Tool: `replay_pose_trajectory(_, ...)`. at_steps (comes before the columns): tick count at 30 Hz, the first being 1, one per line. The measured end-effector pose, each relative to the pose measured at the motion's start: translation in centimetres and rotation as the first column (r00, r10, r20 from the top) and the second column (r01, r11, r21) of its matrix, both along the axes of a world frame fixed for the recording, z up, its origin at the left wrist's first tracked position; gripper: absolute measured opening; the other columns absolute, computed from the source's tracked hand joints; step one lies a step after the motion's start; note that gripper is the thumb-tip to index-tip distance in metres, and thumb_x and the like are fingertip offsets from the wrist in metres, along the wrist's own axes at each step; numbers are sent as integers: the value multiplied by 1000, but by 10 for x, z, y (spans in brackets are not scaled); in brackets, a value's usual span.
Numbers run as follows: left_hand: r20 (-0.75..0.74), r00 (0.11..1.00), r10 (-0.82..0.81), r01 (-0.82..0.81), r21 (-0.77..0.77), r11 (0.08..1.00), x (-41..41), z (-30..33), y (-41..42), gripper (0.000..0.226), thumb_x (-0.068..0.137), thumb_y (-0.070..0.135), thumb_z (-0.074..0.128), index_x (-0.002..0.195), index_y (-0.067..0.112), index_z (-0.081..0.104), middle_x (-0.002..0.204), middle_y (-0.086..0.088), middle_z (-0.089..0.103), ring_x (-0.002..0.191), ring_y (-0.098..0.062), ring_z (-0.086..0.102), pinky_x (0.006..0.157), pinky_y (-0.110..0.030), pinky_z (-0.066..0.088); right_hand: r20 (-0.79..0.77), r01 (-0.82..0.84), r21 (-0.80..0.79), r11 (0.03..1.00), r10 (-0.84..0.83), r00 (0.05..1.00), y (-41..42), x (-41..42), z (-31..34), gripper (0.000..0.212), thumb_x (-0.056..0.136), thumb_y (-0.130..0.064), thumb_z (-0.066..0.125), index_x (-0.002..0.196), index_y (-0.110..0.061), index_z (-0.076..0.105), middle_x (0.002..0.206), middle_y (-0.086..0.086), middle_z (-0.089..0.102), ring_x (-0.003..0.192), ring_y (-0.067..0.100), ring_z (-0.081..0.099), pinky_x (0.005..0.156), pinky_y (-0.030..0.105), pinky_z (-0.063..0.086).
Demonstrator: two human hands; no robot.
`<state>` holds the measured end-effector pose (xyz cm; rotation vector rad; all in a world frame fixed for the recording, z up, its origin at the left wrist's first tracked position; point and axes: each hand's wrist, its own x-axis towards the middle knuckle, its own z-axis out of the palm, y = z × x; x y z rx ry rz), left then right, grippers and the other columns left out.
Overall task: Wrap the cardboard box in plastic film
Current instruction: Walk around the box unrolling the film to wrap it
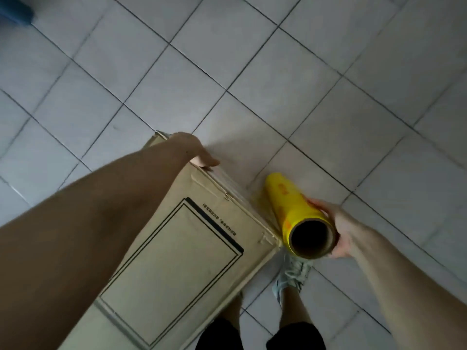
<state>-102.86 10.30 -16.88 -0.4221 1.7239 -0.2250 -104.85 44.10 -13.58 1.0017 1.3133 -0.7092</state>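
A tall brown cardboard box (182, 251) with a black printed rectangle on top stands on the tiled floor in front of me. My left hand (194, 150) reaches over its far top edge, fingers curled down over that edge; the fingertips are hidden. My right hand (338, 231) grips the near end of a yellow roll of plastic film (290, 205), held close beside the box's right side. The roll's open cardboard core faces me. A faint stretch of film seems to run from the roll to the box's right face.
Grey floor tiles (252, 59) spread all around the box. My right foot in a pale sneaker (290, 276) stands just below the roll. A dark blue object (15, 8) sits at the top left corner.
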Motion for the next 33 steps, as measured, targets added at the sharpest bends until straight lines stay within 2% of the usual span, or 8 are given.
replay_pose_trajectory(5, 14, 997, -79, 79, -23, 997, -4, 9, 8, 100, 82, 86, 29, 153, 15, 31, 159, -11, 29, 146, -33, 25, 116, -50, 23, 68, 283, 58, 957, -287, 956, 32, 37, -5, 55, 80, -51, 66, 109, -5, 60, 80, 26, 73, 72, 39, 70, 59, 62, 56)
replay_pose_trajectory(9, -20, 994, -106, 108, 214, 971, 0, -5, 45, 107, 73, 92, 12, 154, 24, 28, 161, -7, 26, 147, -31, 23, 117, -56, 18, -139, -189, 101, 977, 202, 969, 19, 18, 2, 27, 97, -29, 47, 106, -5, 58, 94, 25, 63, 80, 36, 64, 86, 61, 52)
replay_pose_trajectory(12, 9, 999, -53, 46, 350, 936, 7, -27, 93, 141, 37, 109, 5, 151, 32, 32, 160, -7, 27, 146, -34, 24, 114, -64, 14, -295, -581, 128, 803, 590, 751, -13, 2, 3, 50, 102, -40, 34, 132, -5, 54, 129, 23, 57, 116, 37, 58, 91, 37, 44)
replay_pose_trajectory(14, 18, 999, -34, 26, 339, 940, 14, -29, 122, 150, 25, 108, 0, 149, 32, 37, 160, -7, 23, 147, -34, 21, 114, -64, 8, -302, -676, 120, 727, 676, 672, -29, -2, -1, 67, 93, -62, 40, 136, -12, 52, 137, 17, 54, 121, 33, 55, 89, 36, 42)
replay_pose_trajectory(18, 15, 999, -39, 27, 457, 889, 34, -22, 140, 120, 58, 95, 7, 150, 24, 39, 159, -8, 29, 147, -31, 22, 117, -58, 16, -251, -665, 77, 743, 660, 708, -20, 14, -1, 78, 78, -70, 60, 123, -7, 55, 123, 17, 60, 110, 34, 62, 99, 41, 48)
replay_pose_trajectory(23, -205, 975, -82, 165, 426, 890, 41, -1, 144, 82, 93, 74, 15, 143, 19, 48, 153, -11, 40, 141, -32, 35, 114, -53, 26, -98, 145, -37, 989, -148, 984, 28, 87, 8, 67, 74, -61, 70, 116, -9, 59, 93, 18, 71, 82, 31, 69, 78, 45, 56)
replay_pose_trajectory(28, -451, 880, -148, 327, 350, 878, 49, 7, 148, 80, 95, 71, 13, 120, 17, 67, 127, -13, 64, 111, -29, 59, 95, -46, 42, 129, 794, -30, 608, -785, 606, 54, 175, -9, 68, 77, -58, 67, 119, -6, 58, 101, 27, 71, 98, 44, 66, 84, 57, 52)
replay_pose_trajectory(33, -527, 819, -229, 404, 244, 882, 53, 8, 151, 81, 94, 73, 10, 123, 21, 65, 120, -10, 66, 107, -28, 61, 92, -45, 45, 329, 965, -10, 261, -911, 250, 28, 242, -16, 62, 85, -50, 60, 126, -5, 58, 118, 29, 65, 108, 49, 61, 82, 60, 53)
